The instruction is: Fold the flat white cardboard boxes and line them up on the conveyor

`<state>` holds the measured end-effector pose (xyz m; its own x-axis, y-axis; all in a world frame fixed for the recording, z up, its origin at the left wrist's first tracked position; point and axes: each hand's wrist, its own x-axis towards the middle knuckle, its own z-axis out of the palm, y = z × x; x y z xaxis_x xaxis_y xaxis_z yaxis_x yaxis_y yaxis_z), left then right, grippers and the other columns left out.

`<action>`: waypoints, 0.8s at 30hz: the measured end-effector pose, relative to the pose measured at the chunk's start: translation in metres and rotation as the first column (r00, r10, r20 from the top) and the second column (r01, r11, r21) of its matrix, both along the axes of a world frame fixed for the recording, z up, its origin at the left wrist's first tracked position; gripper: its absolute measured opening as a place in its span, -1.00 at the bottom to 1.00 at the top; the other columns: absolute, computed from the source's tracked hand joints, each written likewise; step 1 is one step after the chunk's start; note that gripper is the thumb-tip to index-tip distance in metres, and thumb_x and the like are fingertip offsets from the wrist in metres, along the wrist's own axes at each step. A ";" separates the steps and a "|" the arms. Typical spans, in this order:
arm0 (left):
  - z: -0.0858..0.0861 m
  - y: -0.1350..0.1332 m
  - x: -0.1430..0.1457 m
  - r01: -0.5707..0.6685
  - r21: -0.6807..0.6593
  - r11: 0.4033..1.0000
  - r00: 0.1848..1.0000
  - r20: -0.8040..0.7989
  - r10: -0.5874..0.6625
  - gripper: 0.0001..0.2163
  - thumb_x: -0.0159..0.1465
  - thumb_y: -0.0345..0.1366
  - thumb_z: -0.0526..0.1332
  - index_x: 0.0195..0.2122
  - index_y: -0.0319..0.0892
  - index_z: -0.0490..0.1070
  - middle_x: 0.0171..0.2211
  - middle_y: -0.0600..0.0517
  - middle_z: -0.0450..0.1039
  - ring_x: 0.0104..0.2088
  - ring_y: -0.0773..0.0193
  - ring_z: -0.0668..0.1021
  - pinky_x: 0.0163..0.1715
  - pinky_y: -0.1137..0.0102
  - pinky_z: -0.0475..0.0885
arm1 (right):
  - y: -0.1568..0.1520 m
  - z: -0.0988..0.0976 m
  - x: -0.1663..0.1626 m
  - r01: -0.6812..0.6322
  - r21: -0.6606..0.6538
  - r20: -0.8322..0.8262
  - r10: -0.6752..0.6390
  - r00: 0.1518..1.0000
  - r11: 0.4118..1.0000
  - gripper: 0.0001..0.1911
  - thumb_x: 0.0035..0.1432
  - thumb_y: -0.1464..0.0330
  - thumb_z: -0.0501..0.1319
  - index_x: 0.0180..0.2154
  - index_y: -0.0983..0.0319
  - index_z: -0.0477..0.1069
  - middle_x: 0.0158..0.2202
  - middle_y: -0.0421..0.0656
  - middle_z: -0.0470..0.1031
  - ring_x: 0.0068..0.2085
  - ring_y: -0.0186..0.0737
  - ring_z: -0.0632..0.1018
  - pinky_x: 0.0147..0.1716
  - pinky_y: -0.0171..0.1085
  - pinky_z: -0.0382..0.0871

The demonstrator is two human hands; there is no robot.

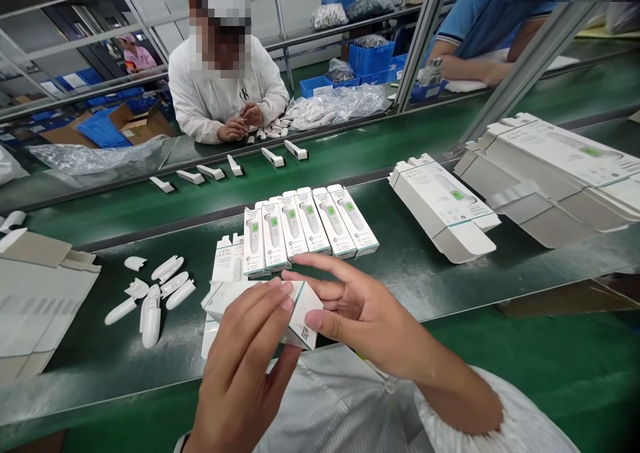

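My left hand (pixel 245 366) and my right hand (pixel 350 306) both hold a small white thermometer box (pixel 303 313) just above the near green belt. The left fingers lie over its top and the right thumb and fingers grip its right end. Right behind it, a row of several closed thermometer boxes (pixel 310 226) stands side by side on the belt. An open box (pixel 227 260) leans at the left end of that row. Several white plastic thermometer parts (pixel 155 293) lie loose to the left.
Stacks of flat folded cartons lie at right (pixel 445 206) and far right (pixel 555 173). Cardboard sheets (pixel 35 293) lie at the left. Across the belts a person in white (pixel 225 93) handles white parts; more parts (pixel 225 168) lie on the far belt. A metal post (pixel 530 60) slants at upper right.
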<state>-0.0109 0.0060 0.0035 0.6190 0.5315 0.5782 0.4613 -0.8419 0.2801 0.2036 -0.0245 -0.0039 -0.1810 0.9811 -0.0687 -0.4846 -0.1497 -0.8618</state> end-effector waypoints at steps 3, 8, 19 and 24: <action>-0.001 0.001 -0.001 0.060 0.048 0.997 0.998 -0.020 -0.059 -0.56 0.41 -0.65 0.34 0.29 -0.33 0.47 0.24 -0.20 0.56 0.35 0.11 0.55 0.43 0.17 0.49 | 0.003 0.002 0.009 -0.112 0.011 0.111 0.110 0.988 0.994 -0.47 0.37 0.22 0.50 0.32 0.01 0.58 0.15 -0.20 0.76 0.25 -0.08 0.70 0.24 -0.16 0.58; -0.008 0.004 0.000 0.054 0.047 0.997 0.998 -0.025 -0.053 -0.56 0.41 -0.67 0.32 0.29 -0.39 0.47 0.23 -0.20 0.59 0.35 0.13 0.55 0.45 0.17 0.46 | 0.001 0.005 0.007 -0.046 0.033 0.236 0.037 0.971 0.998 -0.50 0.44 0.17 0.42 0.35 -0.06 0.56 0.08 -0.23 0.77 0.22 0.01 0.69 0.20 -0.07 0.58; -0.005 0.002 0.008 -0.017 0.136 0.991 1.000 -0.020 0.019 -0.59 0.38 -0.68 0.36 0.24 -0.40 0.52 0.18 -0.19 0.64 0.29 0.12 0.62 0.43 0.21 0.50 | 0.002 0.011 -0.005 0.071 0.083 0.384 -0.098 0.918 0.994 -0.50 0.49 0.22 0.34 0.39 0.09 0.53 0.13 -0.15 0.77 0.16 0.09 0.72 0.16 -0.02 0.60; -0.004 0.002 0.007 -0.018 0.136 0.991 1.000 -0.014 0.020 -0.57 0.38 -0.64 0.38 0.25 -0.35 0.50 0.17 -0.20 0.64 0.27 0.08 0.64 0.38 0.18 0.56 | 0.003 0.011 0.008 0.002 0.101 0.346 -0.037 0.938 0.995 -0.50 0.50 0.09 0.34 0.37 0.05 0.53 0.34 -0.20 0.63 0.44 0.09 0.54 0.51 0.10 0.32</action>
<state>-0.0035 0.0081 -0.0003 0.6190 0.4609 0.6359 0.4812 -0.8625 0.1567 0.2112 -0.0214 0.0072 -0.1441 0.9892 -0.0271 -0.1548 -0.0496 -0.9867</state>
